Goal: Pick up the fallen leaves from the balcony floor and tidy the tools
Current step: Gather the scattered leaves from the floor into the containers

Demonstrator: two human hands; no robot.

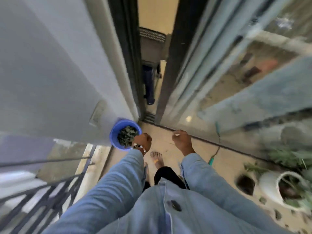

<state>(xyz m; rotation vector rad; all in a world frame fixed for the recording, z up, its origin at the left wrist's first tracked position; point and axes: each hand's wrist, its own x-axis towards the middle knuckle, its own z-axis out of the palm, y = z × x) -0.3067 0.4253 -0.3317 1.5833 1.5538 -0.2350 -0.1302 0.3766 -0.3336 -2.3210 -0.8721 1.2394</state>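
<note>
Head view blurs right hand [183, 141], grip unclear.

Soft daylight, heavy motion blur throughout, wide-angle warping at the edges.

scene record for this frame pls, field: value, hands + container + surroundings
container: round blue plastic bucket, holds dark green leaves
left hand: grips the bucket's near rim, beaded bracelet on wrist
right hand: fingers curled; may pinch something thin, blurred
floor: beige tiled balcony floor, bare feet on it
right side: white round plant pot
ahead: sliding door open
</note>
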